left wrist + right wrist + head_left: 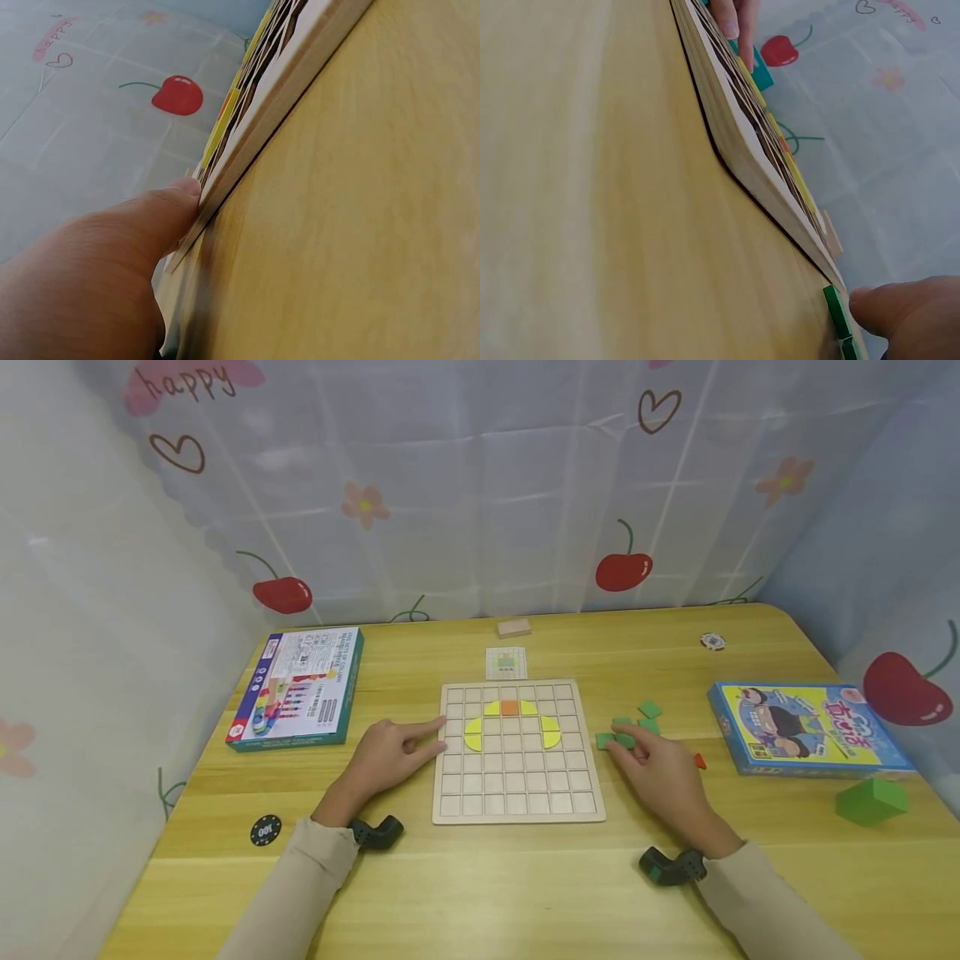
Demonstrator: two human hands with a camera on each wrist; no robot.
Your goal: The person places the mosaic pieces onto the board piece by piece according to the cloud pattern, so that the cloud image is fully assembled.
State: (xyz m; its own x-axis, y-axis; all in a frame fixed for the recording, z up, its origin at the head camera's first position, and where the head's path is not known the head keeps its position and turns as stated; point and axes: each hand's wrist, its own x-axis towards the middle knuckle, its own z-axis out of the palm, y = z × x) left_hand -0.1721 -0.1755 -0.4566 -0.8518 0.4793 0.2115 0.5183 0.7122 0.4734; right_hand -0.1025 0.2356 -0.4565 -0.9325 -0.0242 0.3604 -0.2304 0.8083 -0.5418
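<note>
A wooden grid board (517,793) lies in the middle of the table, with yellow pieces (474,732) and one orange tile (510,707) set in its upper cells. My left hand (417,737) rests at the board's left edge, index finger and thumb touching the rim (277,97). My right hand (627,752) lies right of the board, its straight fingertips on a small cluster of green tiles (613,740). One green tile (836,311) shows right beside a fingertip (885,307) in the right wrist view. Another green tile (649,709) lies a little farther back.
A pattern card (506,662) and a wooden block (513,627) lie behind the board. Game boxes sit at left (296,687) and right (806,727). A red piece (700,762), green block (870,800), black chip (265,831) and white chip (712,641) are scattered around.
</note>
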